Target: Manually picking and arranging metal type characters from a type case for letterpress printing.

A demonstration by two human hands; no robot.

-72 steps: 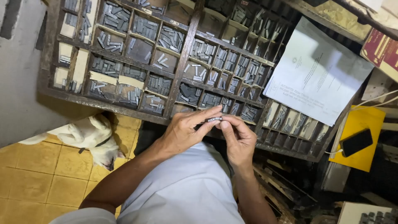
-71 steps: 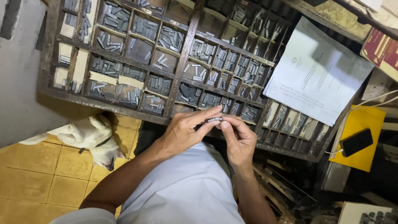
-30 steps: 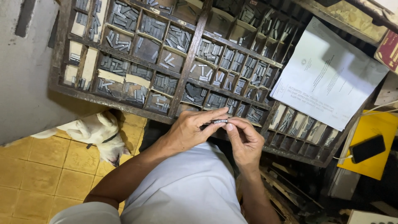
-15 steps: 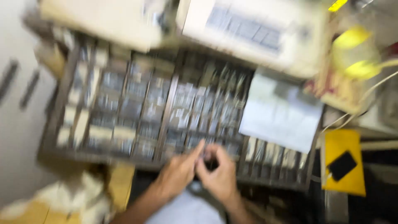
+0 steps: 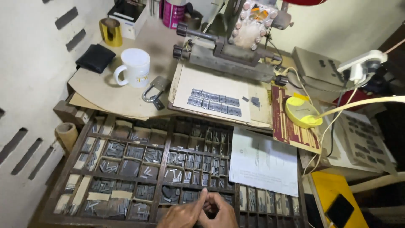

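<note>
Low at the bottom edge of the head view, both hands pressed together over the dark wooden compartmented type case (image 5: 80, 139), cut off at the wrists by the frame. Left hand (image 5: 181, 216) with 1 finger raised and the others curled inward; right hand (image 5: 221, 214) curled against it, fingertips meeting. Clearly pinched together, but whatever sits between the fingertips too small to make out, so cannot tell if anything is grasped. Directly beneath and ahead of the hands, small grey metal type pieces (image 5: 145, 171) filling the case's many narrow compartments, packed close with thin wooden dividers between.

Right of the hands, a white printed paper sheet (image 5: 263, 162) lying over the case's right part, its lower edge near the right hand. Beyond the case's far edge, a pale board carrying 2 rows of set grey type (image 5: 215, 102), tight against the base of a grey metal press machine (image 5: 230, 48). Left of that, a white ceramic mug (image 5: 135, 67) and a steel padlock (image 5: 152, 90) on a tan cardboard surface. At the far right, a yellow round tape holder (image 5: 301, 113) and a black phone on a yellow sheet (image 5: 339, 210), well apart from the hands
</note>
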